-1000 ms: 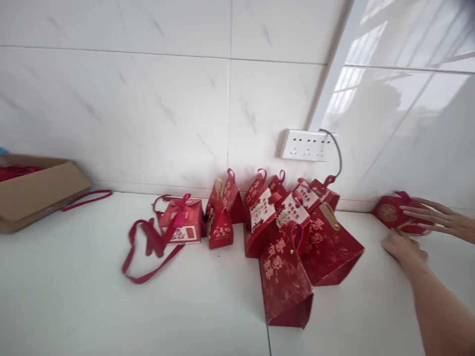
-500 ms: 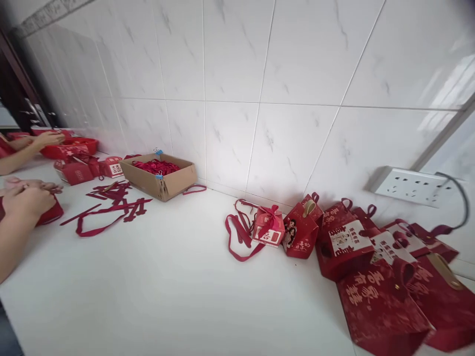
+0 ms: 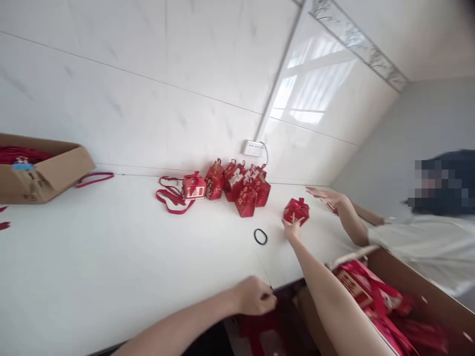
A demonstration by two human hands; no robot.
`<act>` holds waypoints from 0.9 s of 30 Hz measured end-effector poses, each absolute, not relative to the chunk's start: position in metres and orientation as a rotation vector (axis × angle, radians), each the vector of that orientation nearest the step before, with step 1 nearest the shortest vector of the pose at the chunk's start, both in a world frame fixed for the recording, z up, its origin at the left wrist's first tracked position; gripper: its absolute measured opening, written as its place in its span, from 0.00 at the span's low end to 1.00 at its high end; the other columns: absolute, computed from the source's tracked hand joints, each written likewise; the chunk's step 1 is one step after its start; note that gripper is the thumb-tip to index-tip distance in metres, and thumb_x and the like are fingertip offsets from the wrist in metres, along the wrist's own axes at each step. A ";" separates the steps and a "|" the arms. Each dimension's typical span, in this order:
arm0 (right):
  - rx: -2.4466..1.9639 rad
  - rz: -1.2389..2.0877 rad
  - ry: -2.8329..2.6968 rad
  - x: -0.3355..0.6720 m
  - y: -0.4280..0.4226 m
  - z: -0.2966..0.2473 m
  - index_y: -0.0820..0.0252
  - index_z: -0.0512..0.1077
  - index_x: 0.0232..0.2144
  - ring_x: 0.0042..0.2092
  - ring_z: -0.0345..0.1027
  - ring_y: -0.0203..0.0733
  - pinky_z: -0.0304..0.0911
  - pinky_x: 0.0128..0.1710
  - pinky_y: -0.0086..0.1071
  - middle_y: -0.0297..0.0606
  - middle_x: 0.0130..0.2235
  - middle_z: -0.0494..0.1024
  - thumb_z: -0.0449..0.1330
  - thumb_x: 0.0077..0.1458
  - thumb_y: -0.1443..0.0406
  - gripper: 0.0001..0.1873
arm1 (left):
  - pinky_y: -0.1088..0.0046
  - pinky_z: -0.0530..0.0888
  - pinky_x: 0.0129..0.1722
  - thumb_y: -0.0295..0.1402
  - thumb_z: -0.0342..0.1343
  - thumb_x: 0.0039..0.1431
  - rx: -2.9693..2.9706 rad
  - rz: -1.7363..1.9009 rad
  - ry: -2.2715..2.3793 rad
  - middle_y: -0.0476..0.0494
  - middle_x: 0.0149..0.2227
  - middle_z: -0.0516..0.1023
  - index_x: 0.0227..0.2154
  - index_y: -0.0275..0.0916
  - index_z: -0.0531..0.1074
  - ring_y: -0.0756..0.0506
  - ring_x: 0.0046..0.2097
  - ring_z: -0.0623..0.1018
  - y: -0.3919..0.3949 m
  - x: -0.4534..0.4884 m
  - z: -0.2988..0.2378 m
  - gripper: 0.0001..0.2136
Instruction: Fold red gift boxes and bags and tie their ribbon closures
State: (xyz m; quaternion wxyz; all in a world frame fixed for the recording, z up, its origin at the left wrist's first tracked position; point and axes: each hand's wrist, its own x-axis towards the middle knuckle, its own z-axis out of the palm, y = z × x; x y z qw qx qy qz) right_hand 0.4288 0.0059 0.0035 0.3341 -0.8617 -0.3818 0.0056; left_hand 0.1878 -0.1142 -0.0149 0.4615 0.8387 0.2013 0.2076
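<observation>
My right hand (image 3: pixel 292 229) reaches out over the table and grips a small red gift box (image 3: pixel 296 210) with a ribbon bow on top. My left hand (image 3: pixel 256 295) is curled into a loose fist by the table's front edge, with nothing visible in it. Below it lies a dark red, partly shadowed area that I cannot make out. Between the box and several red gift boxes (image 3: pixel 245 198) by the wall lies a black ring-shaped band (image 3: pixel 260 237). A co-worker's hand (image 3: pixel 326 195), fingers outstretched, is just beyond the box I hold.
A large cardboard box (image 3: pixel 419 283) with red packages stands at lower right, beside a person in a light sleeve (image 3: pixel 411 242). Red ribbons (image 3: pixel 174 210) lie by a small box (image 3: pixel 194 188). An open carton (image 3: pixel 63 170) of ribbons sits far left. A socket strip (image 3: pixel 254 148) is on the wall.
The view has swung to the right. Both my hands have come into view, the right one on a red gift box. The co-workers at the left have left the picture; another appears at right.
</observation>
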 end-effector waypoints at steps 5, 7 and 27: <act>-2.290 0.174 -0.924 0.407 -0.022 0.016 0.62 0.68 0.44 0.42 0.69 0.39 0.67 0.42 0.38 0.41 0.46 0.72 0.54 0.60 0.60 0.13 | 0.71 0.57 0.22 0.37 0.46 0.55 1.975 0.658 0.750 0.50 0.14 0.61 0.11 0.39 0.63 0.52 0.18 0.60 -0.094 0.095 -0.004 0.18; -2.249 0.156 -0.959 0.398 -0.032 0.026 0.63 0.68 0.44 0.43 0.69 0.40 0.67 0.43 0.40 0.41 0.45 0.72 0.54 0.60 0.60 0.14 | 0.72 0.56 0.20 0.40 0.44 0.56 1.896 0.726 0.866 0.52 0.12 0.56 0.13 0.40 0.63 0.53 0.17 0.58 -0.091 0.070 -0.003 0.18; -1.093 0.464 -1.558 0.272 -0.141 0.203 0.61 0.66 0.20 0.12 0.51 0.29 0.57 0.12 0.26 0.25 0.12 0.56 0.56 0.54 0.55 0.18 | 0.62 0.71 0.47 0.46 0.64 0.41 1.453 1.099 0.652 0.35 0.59 0.55 0.56 0.46 0.47 0.38 0.56 0.66 -0.134 0.090 0.014 0.42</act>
